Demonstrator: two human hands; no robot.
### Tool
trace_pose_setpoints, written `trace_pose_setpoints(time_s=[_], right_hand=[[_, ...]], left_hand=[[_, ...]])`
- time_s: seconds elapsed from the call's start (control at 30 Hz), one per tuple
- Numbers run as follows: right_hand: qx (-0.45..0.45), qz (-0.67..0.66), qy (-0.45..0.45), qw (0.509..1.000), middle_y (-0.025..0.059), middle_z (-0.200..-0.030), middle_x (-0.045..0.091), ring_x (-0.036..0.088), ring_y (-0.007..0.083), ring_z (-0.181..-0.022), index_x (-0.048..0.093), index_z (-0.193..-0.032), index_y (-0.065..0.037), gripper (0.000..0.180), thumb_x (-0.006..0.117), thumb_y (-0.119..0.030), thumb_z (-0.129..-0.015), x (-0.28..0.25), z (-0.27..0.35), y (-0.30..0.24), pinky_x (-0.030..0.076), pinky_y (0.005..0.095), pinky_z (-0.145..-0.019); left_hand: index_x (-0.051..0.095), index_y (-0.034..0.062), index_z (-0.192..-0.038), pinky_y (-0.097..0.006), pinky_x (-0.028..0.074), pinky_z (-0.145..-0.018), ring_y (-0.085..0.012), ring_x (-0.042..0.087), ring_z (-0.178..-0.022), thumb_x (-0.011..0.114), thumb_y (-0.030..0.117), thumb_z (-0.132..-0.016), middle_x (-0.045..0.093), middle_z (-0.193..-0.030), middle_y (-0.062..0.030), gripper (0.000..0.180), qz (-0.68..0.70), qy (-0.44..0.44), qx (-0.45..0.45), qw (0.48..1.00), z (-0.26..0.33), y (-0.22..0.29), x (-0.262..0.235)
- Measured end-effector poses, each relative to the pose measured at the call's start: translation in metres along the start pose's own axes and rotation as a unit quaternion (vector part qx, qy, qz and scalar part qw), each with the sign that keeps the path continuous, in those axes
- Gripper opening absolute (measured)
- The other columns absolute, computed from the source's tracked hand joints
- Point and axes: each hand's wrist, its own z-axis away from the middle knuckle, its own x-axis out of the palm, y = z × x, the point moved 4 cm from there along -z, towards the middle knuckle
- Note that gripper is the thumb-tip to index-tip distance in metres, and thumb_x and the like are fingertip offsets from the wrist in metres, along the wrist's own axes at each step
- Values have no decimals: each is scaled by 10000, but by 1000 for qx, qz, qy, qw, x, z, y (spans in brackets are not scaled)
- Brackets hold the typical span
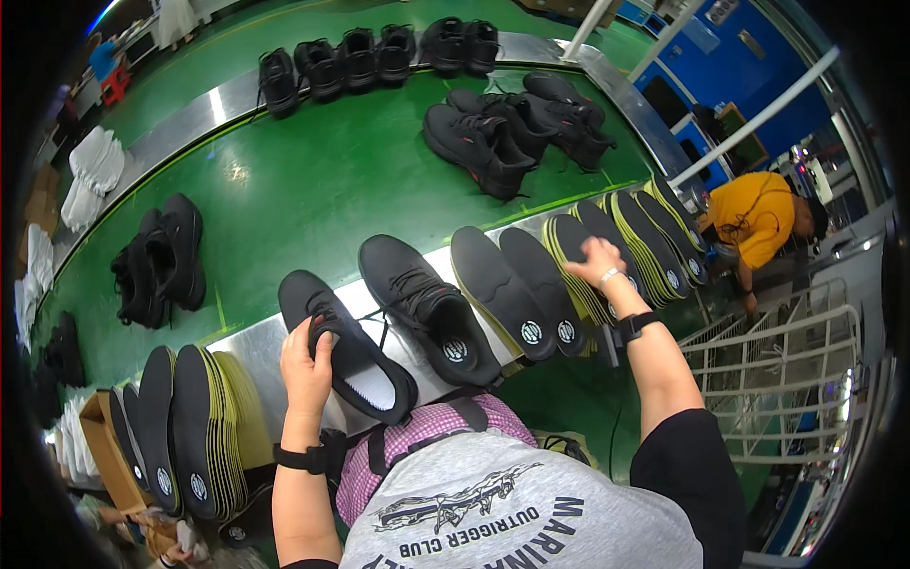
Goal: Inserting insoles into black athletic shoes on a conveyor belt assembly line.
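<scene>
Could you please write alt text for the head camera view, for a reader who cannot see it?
A person's left hand holds a black shoe beside a second black shoe with a dark insole inside, while the right hand is over a stack of insoles with yellow-green edges. More black shoes sit on the green surface beyond.

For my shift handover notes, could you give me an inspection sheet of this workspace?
Surface: green conveyor belt; metal edge in front.
Job's things: white-lined shoe beside a second shoe with a dark insole.
Clutter: insole stacks along the edge; more black shoes on the belt.
Hands: left hand holds the white-lined shoe's side; right hand, open, at other insoles, contact unclear.
Cables: thin dark cord, lower right.
Surroundings: co-worker in yellow; white wire rack.
</scene>
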Motion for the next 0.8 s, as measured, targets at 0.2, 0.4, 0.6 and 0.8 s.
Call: trace_pose_setpoints(time_s=[0.2,0.4,0.6,0.8], right_hand=[[22,55,-39,997,84,-1060,533,461,302,-1036,567,-962,-182,547,728,-496,-545,31,1,42,381,498,-808],[-174,-227,124,950,91,-875,502,474,271,-889,516,-780,-49,304,677,-289,-686,-46,18,-9,390,373,-755],[-640,-160,-23,751,120,-901,547,572,259,-693,586,-617,-59,152,644,-196,-646,-108,170,-205,475,319,-567],[-685,178,-104,698,92,-795,498,552,225,-652,604,-616,-59,120,577,-172,-646,-74,199,-251,464,316,-529]], left_hand=[[555,26,-1018,-377,429,-720,-318,543,-832,590,208,-777,588,-889,-141,304,-53,45,66,995,1,14,-5],[572,23,-912,-384,433,-686,-315,542,-786,593,221,-771,592,-810,-130,243,-9,50,-7,999,-2,6,4],[562,6,-897,-385,423,-658,-307,528,-730,572,245,-798,566,-737,-121,259,1,101,-57,993,6,0,4],[570,7,-939,-380,441,-751,-334,544,-852,567,234,-800,597,-897,-160,266,-20,101,-49,994,3,8,11]])
